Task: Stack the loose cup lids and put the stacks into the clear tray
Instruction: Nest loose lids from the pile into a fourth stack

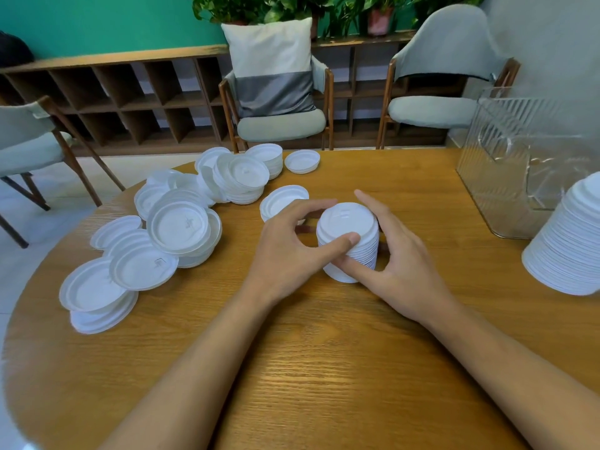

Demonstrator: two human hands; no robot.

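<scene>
I counted one clear tray (pixel 506 151). Two upright stacks stood by it: a tall lid stack (pixel 571 241) just in front and a short lid stack (pixel 344 219) to its left. Farther left, the loose lids (pixel 177 225) overlapped too much to count. Beyond the tray and to its left were three chairs (pixel 281 125) (pixel 431 110) (pixel 26 147) and one cushion (pixel 272 60).

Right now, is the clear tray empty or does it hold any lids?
Looks empty: no white lids show inside the clear tray; the tall lid stack stands outside it.
</scene>
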